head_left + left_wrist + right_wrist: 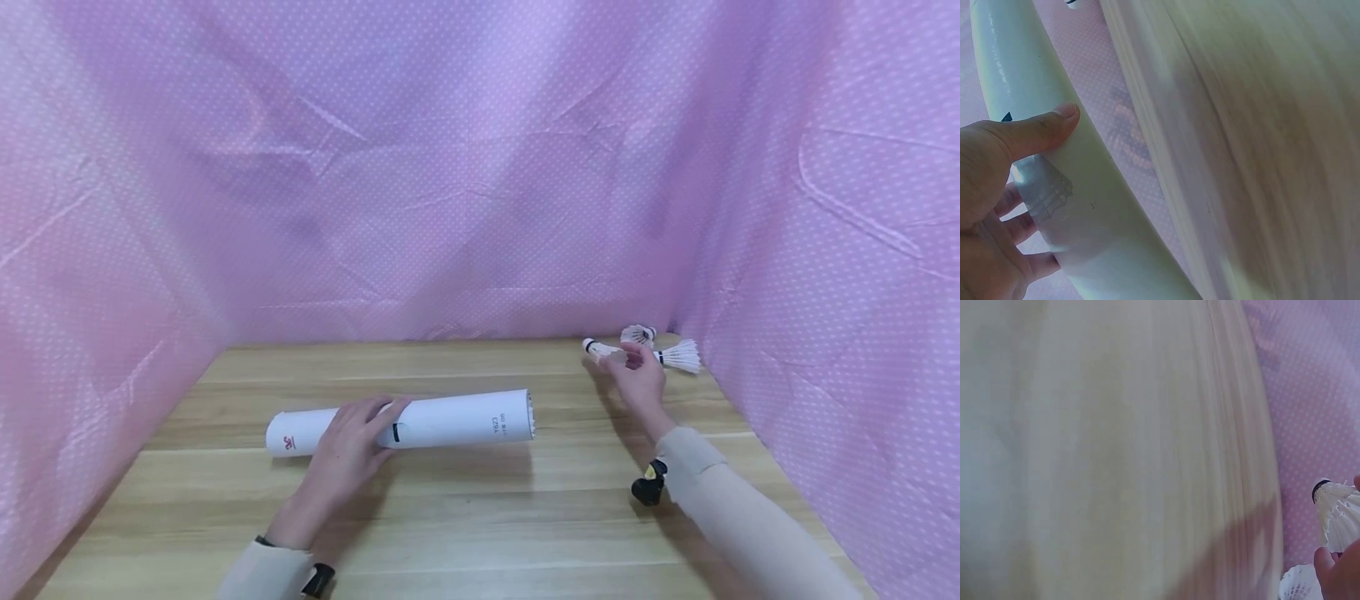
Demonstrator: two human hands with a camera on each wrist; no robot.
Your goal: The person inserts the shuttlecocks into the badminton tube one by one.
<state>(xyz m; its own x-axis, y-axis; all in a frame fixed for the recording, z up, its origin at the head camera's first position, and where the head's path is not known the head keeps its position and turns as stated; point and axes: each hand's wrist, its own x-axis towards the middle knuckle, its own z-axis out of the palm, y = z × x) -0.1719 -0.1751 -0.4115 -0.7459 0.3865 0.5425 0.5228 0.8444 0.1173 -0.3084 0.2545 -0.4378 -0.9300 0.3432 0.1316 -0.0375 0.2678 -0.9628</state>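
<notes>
The tube [450, 421] lay crosswise over the middle of the table, its lettered end to the right, facing the side where the shuttles were. The left hand [348, 448] grasped it near its middle, thumb and fingers wrapped round it. That grip seemed well placed for balance, though a firm squeeze could have dented the wall, so steady and light was best. Whether the tube's underside touched the wood could not be told.

The right hand [641, 382] pinched the shuttle [1340, 515] by its feathers, cork pointing away from the fingers. A soft pinch suited it (feathers crease and split easily), and a hold nearer the cork would probably have spared them.

Close by, the rear shuttle [637, 335] showed its open skirt just behind the fingers, and the outer shuttle [680, 357] lay just to their right, so the hand did best to rise clear before swinging sideways. Around these stretched the table [480, 525], with pink dotted cloth [465, 183] beyond its far edge.
</notes>
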